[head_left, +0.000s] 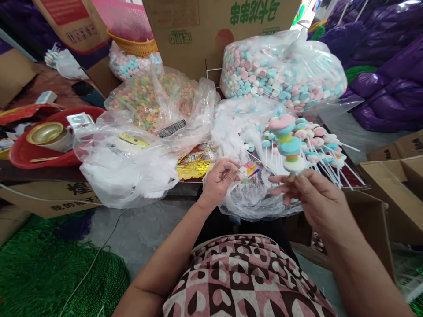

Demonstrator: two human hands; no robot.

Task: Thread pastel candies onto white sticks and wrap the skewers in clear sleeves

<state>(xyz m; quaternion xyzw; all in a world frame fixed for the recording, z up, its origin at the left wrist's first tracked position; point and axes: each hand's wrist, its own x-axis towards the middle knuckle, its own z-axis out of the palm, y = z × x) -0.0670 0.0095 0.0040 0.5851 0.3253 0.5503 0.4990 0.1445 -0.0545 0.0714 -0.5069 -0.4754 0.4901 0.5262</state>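
Observation:
My right hand (317, 193) pinches the lower end of a marshmallow skewer (289, 147), holding it upright above the table edge. Pink, blue and white marshmallows are stacked on it, with small orange and green rings between. My left hand (220, 180) is closed, thumb against fingers, at the edge of a small clear plastic bag (249, 169) with a colourful print. Crumpled clear plastic (257, 196) lies beneath both hands. Beyond the right hand, several finished marshmallow skewers (320, 145) lie in a pile, their white sticks pointing toward me.
A large bag of marshmallows (280, 70) stands at the back, beside a bag of coloured rings (148, 99). White bags (128, 171), gold twist ties (193, 171) and a red basin (29, 154) are to the left. Open cardboard boxes (396, 198) stand on the floor at right.

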